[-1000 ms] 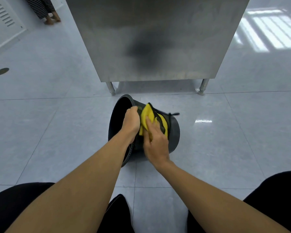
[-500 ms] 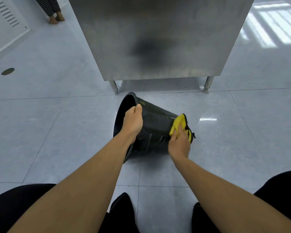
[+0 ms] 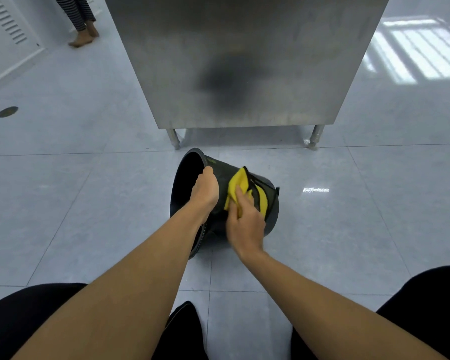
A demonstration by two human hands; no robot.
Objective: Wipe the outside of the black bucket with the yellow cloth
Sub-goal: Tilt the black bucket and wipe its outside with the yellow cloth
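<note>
The black bucket (image 3: 270, 209) lies on its side on the tiled floor, its mouth facing left and its base to the right. My left hand (image 3: 205, 189) grips the rim at the top of the mouth and steadies it. The yellow cloth (image 3: 238, 181), edged in black, is pressed flat against the upper outside wall of the bucket. My right hand (image 3: 246, 223) holds the cloth there, near the middle of the wall. The lower side of the bucket is hidden behind my hands.
A stainless steel cabinet (image 3: 244, 61) on short legs stands just beyond the bucket. Another person's bare feet (image 3: 82, 37) show at the far left, near a floor drain (image 3: 7, 111). My knees in black trousers fill the bottom corners.
My right hand has slid the yellow cloth from the base end of the bucket back toward the rim. The left hand has kept its grip on the rim.
</note>
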